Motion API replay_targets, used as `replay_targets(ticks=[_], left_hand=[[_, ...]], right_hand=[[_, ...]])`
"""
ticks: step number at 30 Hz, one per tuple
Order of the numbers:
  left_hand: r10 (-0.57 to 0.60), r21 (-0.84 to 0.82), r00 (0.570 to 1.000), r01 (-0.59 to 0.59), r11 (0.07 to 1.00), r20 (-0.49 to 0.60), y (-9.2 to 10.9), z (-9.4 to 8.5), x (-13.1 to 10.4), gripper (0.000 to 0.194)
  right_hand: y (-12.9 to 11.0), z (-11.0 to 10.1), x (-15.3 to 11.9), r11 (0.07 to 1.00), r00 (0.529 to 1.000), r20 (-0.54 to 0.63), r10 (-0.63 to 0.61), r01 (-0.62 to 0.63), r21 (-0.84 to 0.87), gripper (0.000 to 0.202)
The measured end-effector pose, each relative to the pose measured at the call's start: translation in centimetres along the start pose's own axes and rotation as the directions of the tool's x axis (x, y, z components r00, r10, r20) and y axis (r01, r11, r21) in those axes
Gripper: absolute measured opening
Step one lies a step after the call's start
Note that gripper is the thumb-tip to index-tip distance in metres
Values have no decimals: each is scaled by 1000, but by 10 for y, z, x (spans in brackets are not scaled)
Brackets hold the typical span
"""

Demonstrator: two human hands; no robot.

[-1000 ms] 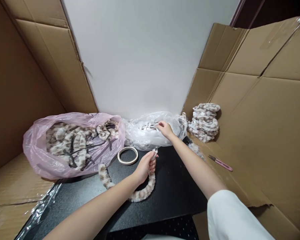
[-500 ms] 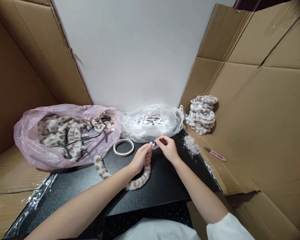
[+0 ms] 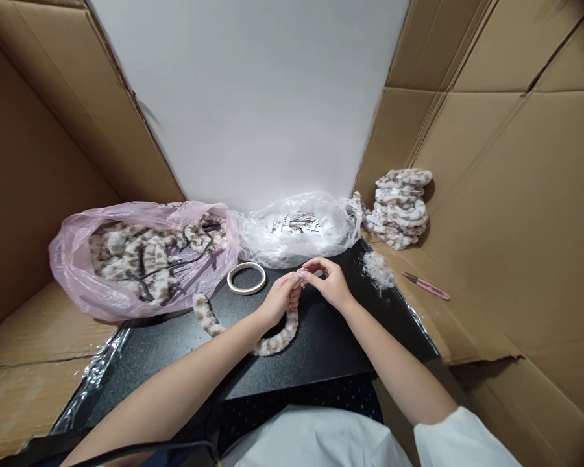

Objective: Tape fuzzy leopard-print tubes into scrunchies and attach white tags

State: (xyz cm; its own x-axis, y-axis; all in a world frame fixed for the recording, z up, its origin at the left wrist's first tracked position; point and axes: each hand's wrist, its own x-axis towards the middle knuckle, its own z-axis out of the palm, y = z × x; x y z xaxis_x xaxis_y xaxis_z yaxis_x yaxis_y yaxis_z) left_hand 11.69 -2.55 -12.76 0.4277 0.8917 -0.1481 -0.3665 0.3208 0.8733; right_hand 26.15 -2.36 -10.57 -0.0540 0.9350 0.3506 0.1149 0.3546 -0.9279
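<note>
My left hand (image 3: 278, 302) is closed on one furry band (image 3: 278, 344) over the table (image 3: 326, 353), my right (image 3: 331, 285) pinching a white slip (image 3: 318, 274) (others stacked (image 3: 403, 215), more bagged (image 3: 156, 261)).

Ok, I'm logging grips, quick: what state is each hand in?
Left hand: closed, holding the furry strip near one end.
Right hand: closed, pinching a small pale piece there.
</note>
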Motion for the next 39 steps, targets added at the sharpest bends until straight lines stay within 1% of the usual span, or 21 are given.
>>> replay_targets(ticks=[4,6,10,13,15,18,21,22,24,25,27,29,32,34,36,38,39], left_hand=[[-19,-9,1000,19,1000,19,-1,-1,1,49],[-24,-11,999,25,1000,27,-1,-1,1,52],[-29,7,999,29,1000,38,-2,-1,1,50],[-23,32,999,22,999,44,-2,-1,1,43],[-14,51,999,12,999,49,-1,-1,0,38],[8,76,999,-12,997,50,-1,0,-1,34],[37,88,998,-42,995,49,-2,0,-2,33],[46,93,998,-50,994,50,-2,0,-2,32],[60,105,997,-65,992,51,-2,0,-1,32],[65,113,997,-71,991,49,-2,-1,-1,31],[69,132,997,-74,988,42,-2,-1,-1,31],[64,151,997,-69,986,35,-2,-1,-1,30],[43,170,998,-49,984,38,-1,-1,-1,32],[24,172,999,-32,985,47,0,-1,-1,36],[1,172,998,-11,985,59,0,-1,-2,38],[-19,165,998,8,986,66,1,-1,-2,40],[-30,158,997,19,987,67,1,-1,-2,40]], right_hand=[[5,0,2,996,989,122,85,-88,20,21],[8,0,2,998,986,150,71,-70,-8,20],[14,0,1,993,990,137,-37,51,-102,13],[15,-2,3,986,991,100,-87,100,-136,8],[15,-3,4,986,994,58,-96,102,-130,10],[15,-5,5,993,998,43,-51,55,-102,14],[14,-8,5,998,995,103,11,-5,-62,26],[13,-8,5,998,991,135,17,-9,-60,27],[13,-10,5,998,981,193,14,-1,-69,21],[13,-11,6,998,979,204,18,-3,-70,18],[14,-12,7,998,981,188,52,-44,-45,20],[15,-12,9,995,985,143,94,-96,8,23],[15,-13,10,992,993,57,106,-109,65,26],[14,-13,10,993,995,33,99,-101,68,26],[11,-14,9,996,996,35,77,-79,48,23],[8,-14,6,1000,999,43,7,-8,9,20],[6,-13,5,999,997,66,-44,46,-18,17]])
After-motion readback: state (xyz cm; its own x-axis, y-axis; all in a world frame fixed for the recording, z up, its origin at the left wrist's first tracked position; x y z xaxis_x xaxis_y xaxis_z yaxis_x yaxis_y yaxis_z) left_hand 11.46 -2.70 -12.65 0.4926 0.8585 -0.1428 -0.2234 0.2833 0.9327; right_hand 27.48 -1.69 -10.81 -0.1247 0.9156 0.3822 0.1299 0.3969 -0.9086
